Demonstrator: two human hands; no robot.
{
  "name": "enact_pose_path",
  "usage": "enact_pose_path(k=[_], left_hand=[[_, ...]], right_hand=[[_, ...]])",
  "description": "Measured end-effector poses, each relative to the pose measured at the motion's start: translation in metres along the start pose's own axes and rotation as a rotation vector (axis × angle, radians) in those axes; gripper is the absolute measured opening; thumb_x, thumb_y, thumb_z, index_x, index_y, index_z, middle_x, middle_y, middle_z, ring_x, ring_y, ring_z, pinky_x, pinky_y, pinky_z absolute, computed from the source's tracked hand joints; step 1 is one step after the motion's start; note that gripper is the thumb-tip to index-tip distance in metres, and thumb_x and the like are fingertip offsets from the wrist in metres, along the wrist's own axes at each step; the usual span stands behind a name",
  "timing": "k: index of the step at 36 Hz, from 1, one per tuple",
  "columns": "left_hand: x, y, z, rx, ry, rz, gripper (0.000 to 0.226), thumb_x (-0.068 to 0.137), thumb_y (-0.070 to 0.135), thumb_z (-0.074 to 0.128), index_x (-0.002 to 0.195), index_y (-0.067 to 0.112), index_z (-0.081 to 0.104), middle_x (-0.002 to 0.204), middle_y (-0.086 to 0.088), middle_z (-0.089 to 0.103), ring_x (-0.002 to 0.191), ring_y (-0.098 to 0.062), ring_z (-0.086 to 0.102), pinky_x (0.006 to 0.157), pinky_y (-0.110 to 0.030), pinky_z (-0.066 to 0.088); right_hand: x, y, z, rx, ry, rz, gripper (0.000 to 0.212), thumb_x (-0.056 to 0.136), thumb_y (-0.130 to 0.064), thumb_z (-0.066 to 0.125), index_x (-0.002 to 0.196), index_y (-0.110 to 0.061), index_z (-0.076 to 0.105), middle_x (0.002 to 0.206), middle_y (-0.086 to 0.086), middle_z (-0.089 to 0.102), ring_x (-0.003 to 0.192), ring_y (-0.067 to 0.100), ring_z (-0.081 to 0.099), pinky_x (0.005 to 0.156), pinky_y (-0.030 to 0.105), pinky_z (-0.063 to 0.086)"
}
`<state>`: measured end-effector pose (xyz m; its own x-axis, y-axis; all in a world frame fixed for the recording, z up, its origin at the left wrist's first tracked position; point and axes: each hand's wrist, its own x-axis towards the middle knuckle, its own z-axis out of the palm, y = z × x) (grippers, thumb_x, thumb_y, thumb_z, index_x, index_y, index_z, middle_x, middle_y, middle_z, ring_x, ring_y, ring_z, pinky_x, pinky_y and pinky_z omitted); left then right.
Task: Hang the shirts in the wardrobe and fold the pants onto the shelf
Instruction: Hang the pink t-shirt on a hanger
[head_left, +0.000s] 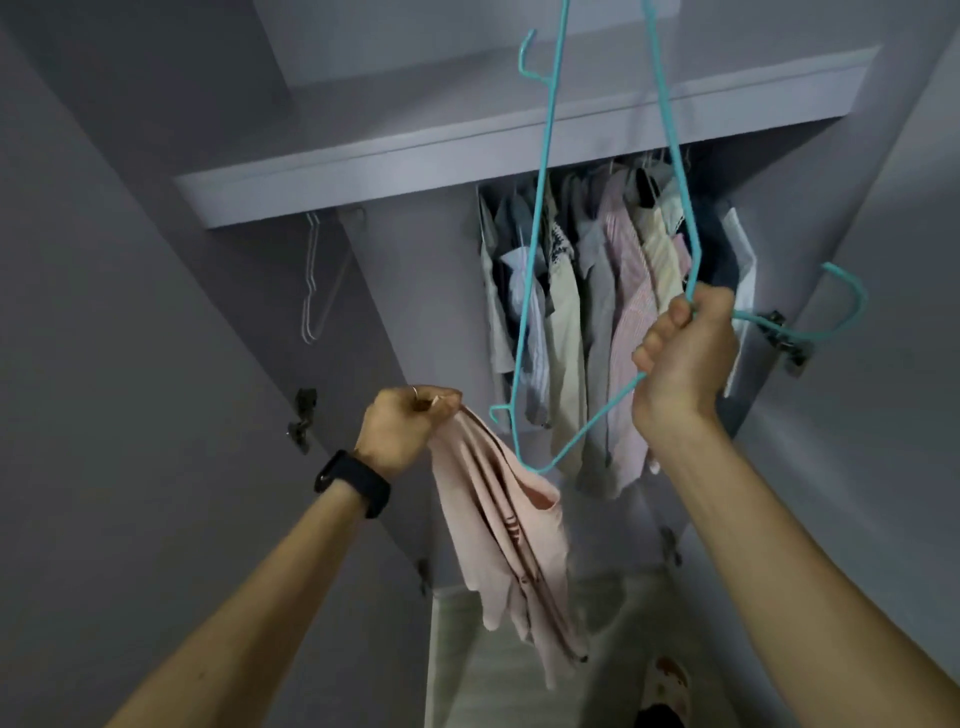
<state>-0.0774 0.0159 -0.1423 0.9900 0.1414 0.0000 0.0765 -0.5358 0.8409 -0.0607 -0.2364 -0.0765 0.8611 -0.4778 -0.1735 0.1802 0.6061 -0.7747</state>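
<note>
My left hand (402, 428) grips the top edge of a pale pink shirt (511, 551), which hangs down loosely in front of the open wardrobe. My right hand (685, 358) grips a teal wire hanger (540, 208) near its neck, with the hook (847, 312) sticking out to the right. The hanger's frame is turned on end and reaches up past the top of the view; its lower corner sits just above the pink shirt. Several shirts (597, 291) hang on the rail inside the wardrobe, behind the hanger.
A grey shelf (467, 156) spans the wardrobe above the rail. A bare white hanger (314, 280) hangs at the left under it. Wardrobe doors stand open on both sides, with hinges (301, 415) showing. A slipper (667, 680) shows on the light floor below.
</note>
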Motion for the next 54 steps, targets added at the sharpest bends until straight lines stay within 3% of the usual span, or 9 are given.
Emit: enact_pose_path(k=[7,14,17,24,30,38,44,48,54], left_hand=[[0.015,0.045,0.015,-0.205,-0.112,-0.016,0.011,0.091,0.008,0.072,0.09,0.017,0.078,0.1,-0.002,0.077,0.079,-0.004,0.068,0.076,-0.02,0.055],[0.026,0.078,0.012,-0.174,-0.146,-0.029,0.013,0.091,0.008,0.07,0.095,0.017,0.079,0.092,0.002,0.078,0.083,-0.008,0.072,0.08,-0.023,0.057],[0.029,0.086,0.011,-0.15,-0.127,-0.058,0.016,0.09,0.007,0.068,0.092,0.018,0.08,0.086,0.007,0.078,0.076,-0.002,0.071,0.07,-0.018,0.057],[0.031,0.09,0.019,-0.102,-0.069,-0.066,0.021,0.087,0.012,0.066,0.09,0.025,0.082,0.093,0.016,0.077,0.095,-0.004,0.067,0.088,-0.024,0.053],[0.034,0.096,0.021,-0.097,-0.091,-0.034,0.021,0.086,0.012,0.067,0.079,0.027,0.081,0.088,0.018,0.076,0.091,-0.002,0.065,0.077,-0.019,0.047],[0.037,0.113,0.003,-0.155,-0.063,0.009,0.017,0.09,0.009,0.066,0.1,0.012,0.08,0.1,0.008,0.076,0.093,-0.003,0.067,0.088,-0.022,0.052],[0.039,0.111,-0.018,-0.17,-0.083,0.044,0.016,0.091,0.01,0.067,0.097,0.018,0.08,0.1,0.008,0.077,0.094,-0.003,0.07,0.078,-0.014,0.052],[0.039,0.104,-0.028,-0.125,-0.08,0.059,0.02,0.09,0.01,0.068,0.09,0.026,0.08,0.098,0.013,0.077,0.096,0.0,0.069,0.089,-0.021,0.052],[0.034,0.09,-0.032,-0.05,-0.063,0.007,0.018,0.089,0.01,0.069,0.094,0.021,0.081,0.1,0.01,0.077,0.102,-0.004,0.068,0.101,-0.031,0.051]], right_hand=[[0.01,-0.011,0.008,0.168,-0.031,-0.045,0.033,0.094,-0.02,0.044,0.062,-0.021,0.034,0.053,-0.008,0.029,0.047,0.01,0.02,0.042,0.023,0.019],[0.033,-0.015,-0.011,0.229,0.075,-0.017,0.036,0.093,-0.019,0.041,0.06,-0.022,0.03,0.051,-0.008,0.026,0.046,0.011,0.017,0.043,0.026,0.013],[0.046,-0.026,-0.023,0.299,0.124,-0.008,0.036,0.093,-0.022,0.04,0.059,-0.023,0.028,0.053,-0.006,0.023,0.049,0.013,0.013,0.045,0.028,0.011],[0.058,-0.031,-0.034,0.357,0.156,0.007,0.038,0.092,-0.025,0.041,0.056,-0.024,0.03,0.054,-0.005,0.023,0.049,0.013,0.015,0.046,0.029,0.01],[0.054,-0.018,-0.019,0.356,0.128,0.032,0.041,0.091,-0.022,0.042,0.051,-0.024,0.031,0.051,-0.007,0.024,0.047,0.012,0.015,0.044,0.027,0.01],[0.055,0.007,-0.001,0.288,0.081,0.053,0.04,0.091,-0.015,0.039,0.053,-0.025,0.03,0.048,-0.008,0.025,0.044,0.01,0.016,0.042,0.026,0.012],[0.053,0.029,0.006,0.195,0.037,0.106,0.034,0.092,-0.013,0.038,0.061,-0.023,0.028,0.048,-0.009,0.025,0.043,0.009,0.017,0.044,0.025,0.011],[0.062,0.013,0.014,0.271,0.019,0.073,0.031,0.092,-0.017,0.038,0.064,-0.024,0.029,0.05,-0.009,0.024,0.046,0.01,0.015,0.043,0.026,0.011],[0.072,-0.014,0.025,0.31,-0.01,0.031,0.033,0.092,-0.019,0.038,0.059,-0.024,0.033,0.053,-0.007,0.021,0.049,0.012,0.011,0.042,0.025,0.009]])
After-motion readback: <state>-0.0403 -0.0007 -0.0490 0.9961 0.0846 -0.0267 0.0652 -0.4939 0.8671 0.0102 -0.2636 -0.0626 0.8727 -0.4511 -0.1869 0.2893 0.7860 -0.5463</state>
